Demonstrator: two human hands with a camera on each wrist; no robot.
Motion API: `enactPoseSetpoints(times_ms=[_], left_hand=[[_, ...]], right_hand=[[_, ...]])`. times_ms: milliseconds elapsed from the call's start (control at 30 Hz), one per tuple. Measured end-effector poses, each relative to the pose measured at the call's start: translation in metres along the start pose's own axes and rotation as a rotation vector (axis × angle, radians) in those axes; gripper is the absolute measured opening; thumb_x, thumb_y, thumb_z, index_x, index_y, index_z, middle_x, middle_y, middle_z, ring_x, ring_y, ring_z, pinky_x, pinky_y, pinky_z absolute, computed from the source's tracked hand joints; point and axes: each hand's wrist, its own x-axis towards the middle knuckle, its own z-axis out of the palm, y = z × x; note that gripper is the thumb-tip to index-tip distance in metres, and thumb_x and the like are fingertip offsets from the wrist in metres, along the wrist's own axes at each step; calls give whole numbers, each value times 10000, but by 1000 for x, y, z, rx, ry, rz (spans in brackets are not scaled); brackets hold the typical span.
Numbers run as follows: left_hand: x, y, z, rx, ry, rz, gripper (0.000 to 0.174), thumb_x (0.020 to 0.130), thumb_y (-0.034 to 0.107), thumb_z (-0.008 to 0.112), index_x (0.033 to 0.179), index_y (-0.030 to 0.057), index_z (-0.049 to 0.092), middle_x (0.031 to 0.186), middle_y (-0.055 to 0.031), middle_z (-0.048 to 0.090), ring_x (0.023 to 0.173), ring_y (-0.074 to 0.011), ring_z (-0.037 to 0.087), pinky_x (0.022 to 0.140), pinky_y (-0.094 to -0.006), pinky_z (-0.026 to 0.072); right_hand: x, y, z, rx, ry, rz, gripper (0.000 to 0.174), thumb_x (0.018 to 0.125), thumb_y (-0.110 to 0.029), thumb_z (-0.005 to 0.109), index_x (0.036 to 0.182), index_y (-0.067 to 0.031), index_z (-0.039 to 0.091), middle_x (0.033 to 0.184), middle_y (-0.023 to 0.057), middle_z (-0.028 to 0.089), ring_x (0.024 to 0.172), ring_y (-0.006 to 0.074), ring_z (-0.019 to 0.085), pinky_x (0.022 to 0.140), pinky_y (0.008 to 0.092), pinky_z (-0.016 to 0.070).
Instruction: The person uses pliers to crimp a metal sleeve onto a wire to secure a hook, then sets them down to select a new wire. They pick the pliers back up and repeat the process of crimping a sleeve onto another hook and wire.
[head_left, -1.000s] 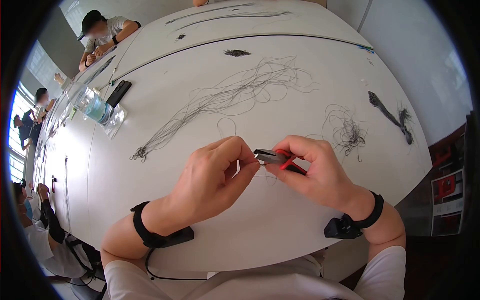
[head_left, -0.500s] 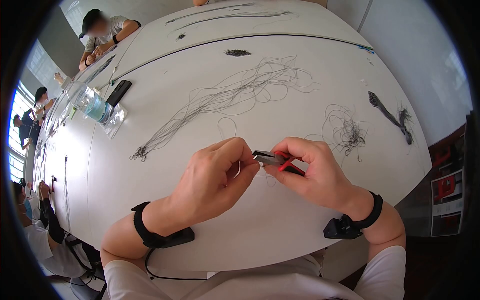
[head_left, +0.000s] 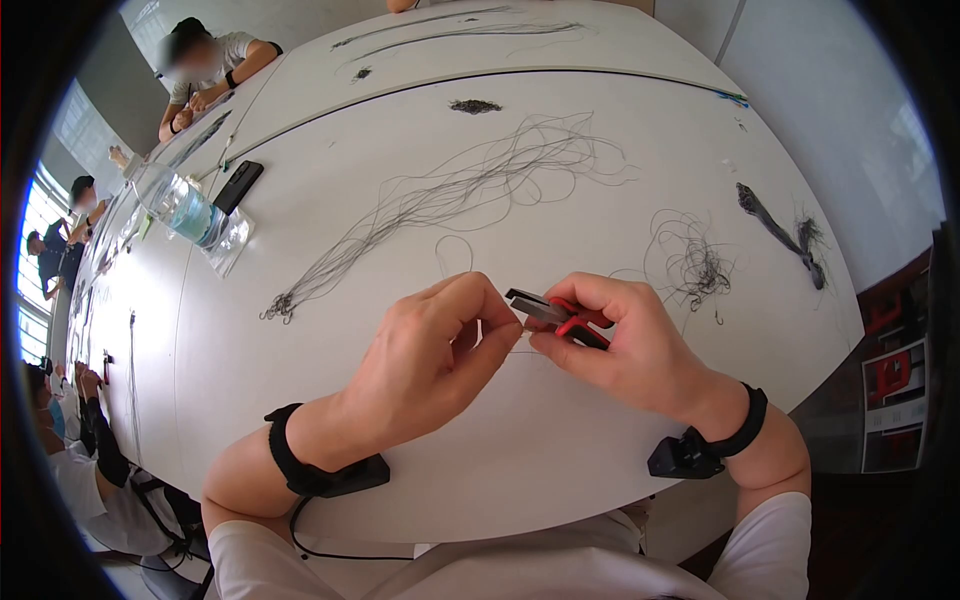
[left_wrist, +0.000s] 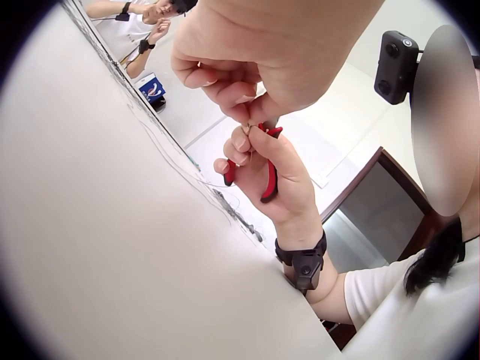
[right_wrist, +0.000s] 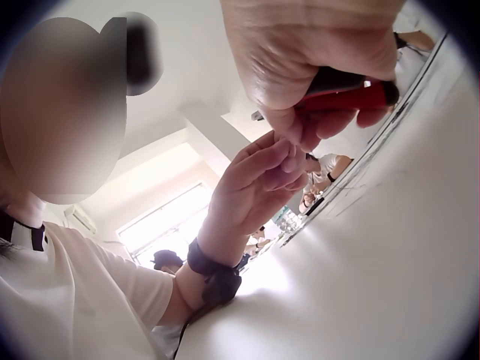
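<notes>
In the head view my left hand (head_left: 430,350) pinches a tiny piece of fishing line between thumb and forefinger; its exact end is hidden by the fingertips. My right hand (head_left: 625,335) grips small pliers (head_left: 545,308) with red and black handles, their metal nose pointing left over the left fingertips. The right thumb and a fingertip meet close to the left fingertips, where the line passes between the hands. In the left wrist view the red pliers handles (left_wrist: 271,180) lie across the right palm. The right wrist view shows the red handle (right_wrist: 349,99) under the curled right fingers.
A long bundle of fishing line (head_left: 440,185) with hooks (head_left: 282,306) at its near end crosses the white table (head_left: 300,420). Right of it lie a tangle of line (head_left: 705,270) and a dark bundle (head_left: 775,225). A bottle (head_left: 190,212) and a phone (head_left: 238,187) are left.
The pliers have turned a little in the right hand, and their nose has lifted off the left fingertips. The loop of line below the hands shows less. The left hand stays nearly still.
</notes>
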Motion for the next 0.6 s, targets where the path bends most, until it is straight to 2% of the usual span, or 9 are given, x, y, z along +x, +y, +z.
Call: enactPoseSetpoints(times_ms=[167,367,433,600], left_hand=[[0,-3,1,9,21,26,153,910,11,670,849,-11,532,730,-71,566,595,-125,473,539,-280,383],[1,-4,0,130,31,114,115,867,-17,691,869,12,580,787,-48,583,570,-121,475,563,-278,392],[2,-5,0,267,68,260,131,841,-27,704,870,40,595,798,-27,584,547,-131,463,602,-284,387],[3,-3,1,342,96,319,153,823,-36,708,873,66,607,800,-9,590,551,-138,455,627,-286,372]], right_hand=[[0,-6,-4,106,-37,164,160,899,-91,701,1007,23,673,811,45,680,744,81,604,722,247,507],[0,-3,-5,172,-49,203,168,916,-112,693,1006,28,675,835,33,684,768,67,597,715,231,498],[1,-2,-4,207,-51,215,167,916,-111,690,1007,27,674,842,33,685,775,66,598,720,228,497],[1,-2,-5,272,-62,235,166,916,-110,687,1006,28,671,856,29,685,791,60,599,734,222,495]])
